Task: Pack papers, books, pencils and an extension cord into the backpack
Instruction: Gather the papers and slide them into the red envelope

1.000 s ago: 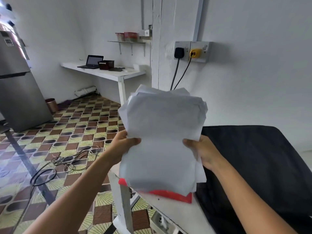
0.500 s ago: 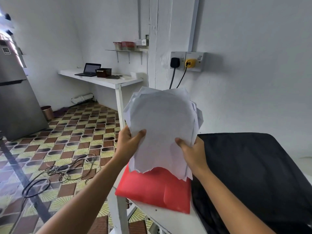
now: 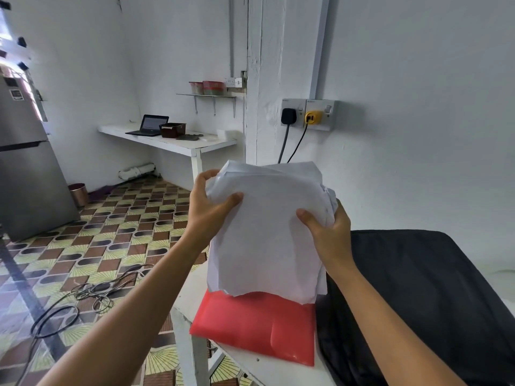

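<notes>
Paper stack held above the red folder

The papers point(image 3: 267, 224) are gripped by curled fingers of the left hand point(image 3: 207, 210) and right hand point(image 3: 327, 232), upright over the red folder point(image 3: 256, 327).

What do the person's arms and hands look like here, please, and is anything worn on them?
Both forearms are bare right down into the bottom corners of the picture: no sleeve is in view. The left hand and the right hand are also bare, with no gloves, and no rings, watch or bracelet can be seen on the fingers or wrists. The fingernails that show look short and unpainted.
</notes>
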The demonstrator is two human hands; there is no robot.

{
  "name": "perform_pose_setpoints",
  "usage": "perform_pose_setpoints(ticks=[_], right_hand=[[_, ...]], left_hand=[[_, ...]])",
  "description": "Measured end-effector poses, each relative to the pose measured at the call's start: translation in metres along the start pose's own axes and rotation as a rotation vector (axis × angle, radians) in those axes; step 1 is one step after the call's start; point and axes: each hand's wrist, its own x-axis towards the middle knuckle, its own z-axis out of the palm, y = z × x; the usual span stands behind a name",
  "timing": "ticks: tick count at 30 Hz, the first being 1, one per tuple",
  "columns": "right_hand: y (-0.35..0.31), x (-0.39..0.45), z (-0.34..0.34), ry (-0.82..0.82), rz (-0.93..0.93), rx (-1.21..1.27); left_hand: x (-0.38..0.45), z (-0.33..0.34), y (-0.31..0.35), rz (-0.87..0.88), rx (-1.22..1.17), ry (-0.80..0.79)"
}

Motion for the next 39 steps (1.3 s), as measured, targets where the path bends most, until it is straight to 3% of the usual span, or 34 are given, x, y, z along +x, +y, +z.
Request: perform_pose_setpoints(ticks=[6,12,18,21,28,35,39], right_hand=[[-0.001,0.005,-0.007,0.040,0.025,0.024],[0.027,-0.007,-0.015,-0.106,0.246,0.101],[0.052,-0.007,-0.026,-0.286,0.365,-0.061],[0.064,-0.012,-0.025,-0.275,0.379,-0.072],[0.064,-0.023,-0.002,-0.052,0.254,0.051],[0.059,-0.027,-0.011,-0.020,0.119,0.081],[0.053,-0.022,-0.012,-0.035,0.133,0.153]], left_hand=[[0.003,-0.001,-0.002,-0.054,-0.121,-0.063],[-0.003,-0.008,-0.047,-0.234,-0.066,-0.307],[-0.014,-0.016,-0.081,-0.374,0.067,-0.419],[-0.028,-0.013,-0.096,-0.370,0.046,-0.363],[-0.048,0.010,-0.090,-0.261,-0.089,-0.128],[-0.043,0.002,-0.089,-0.244,-0.215,-0.138],[-0.035,-0.005,-0.090,-0.252,-0.222,-0.194]])
